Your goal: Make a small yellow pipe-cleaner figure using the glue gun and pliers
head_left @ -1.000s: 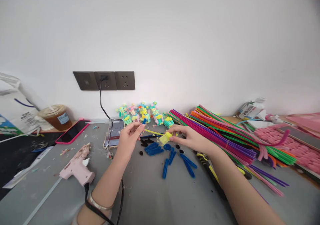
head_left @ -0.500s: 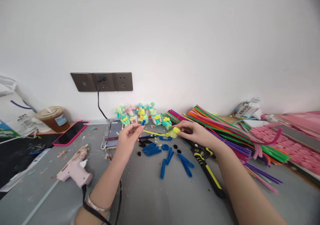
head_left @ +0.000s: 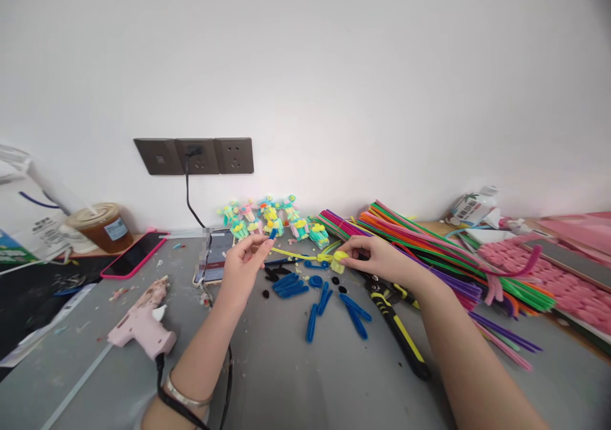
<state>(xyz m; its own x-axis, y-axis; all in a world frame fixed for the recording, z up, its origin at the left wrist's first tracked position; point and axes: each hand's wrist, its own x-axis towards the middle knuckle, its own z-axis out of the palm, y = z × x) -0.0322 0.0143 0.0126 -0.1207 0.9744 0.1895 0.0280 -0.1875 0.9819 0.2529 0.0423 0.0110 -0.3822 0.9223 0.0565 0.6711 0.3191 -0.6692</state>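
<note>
My left hand [head_left: 244,263] pinches one end of a yellow pipe cleaner [head_left: 298,254] together with a small blue piece [head_left: 273,233]. My right hand [head_left: 375,257] pinches the other end, where the yellow strand is wound into a small fuzzy coil [head_left: 338,261]. The strand stretches between both hands just above the grey table [head_left: 286,385]. Below it lie several folded blue pipe-cleaner pieces [head_left: 315,299] and small black bits [head_left: 274,274].
A pink glue gun [head_left: 140,322] lies at the left with its black cord. Black-and-yellow pliers [head_left: 398,331] lie under my right forearm. Bundled coloured pipe cleaners [head_left: 429,258], finished small figures [head_left: 274,217], two phones [head_left: 136,255], an iced drink cup [head_left: 102,225] and wall sockets [head_left: 193,155] are behind.
My right hand moved right and slightly up with the yellow coil, drawing the strand out longer, and the pliers came into sight. My left hand stayed nearly in place.
</note>
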